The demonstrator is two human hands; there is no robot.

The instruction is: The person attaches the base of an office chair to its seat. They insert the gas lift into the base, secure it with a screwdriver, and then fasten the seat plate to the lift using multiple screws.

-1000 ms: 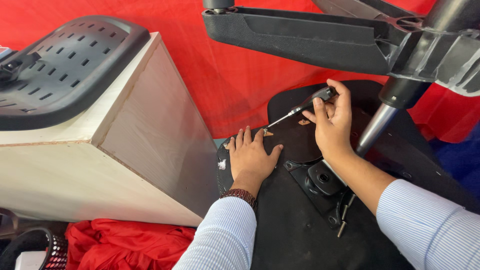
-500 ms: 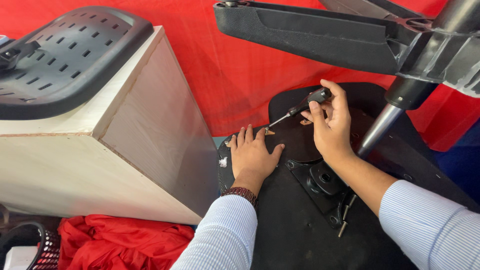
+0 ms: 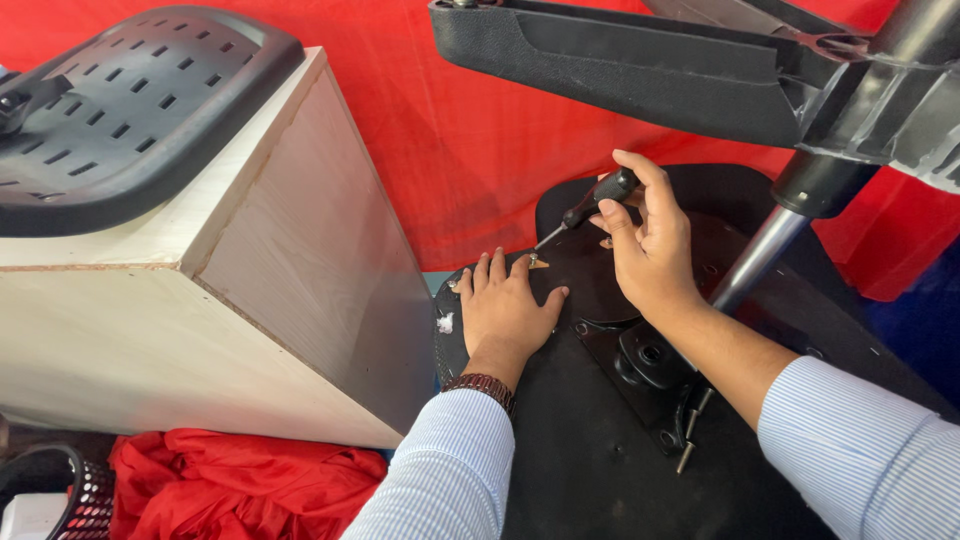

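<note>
— Black-handled, that screwdriver (image 3: 588,208)?
— Yes, a slim steel shaft slanting down-left, tip at a small screw (image 3: 534,260) on the dark chair seat underside (image 3: 590,440).
— Who grips it?
— Right hand (image 3: 650,245), fingers curled round the handle. Left hand (image 3: 505,308) lies flat, fingers spread, just beside the tip.
— Around them?
— Red cloth (image 3: 450,150) behind, a pale wooden box (image 3: 230,290) on the left.

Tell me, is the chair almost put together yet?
Partly. The metal plate and gas column already sit on the black seat underside. Right now the right hand holds a screwdriver with its tip at a screw, while the left hand presses the seat flat. The perforated backrest lies apart on the wooden box, unattached.
</note>
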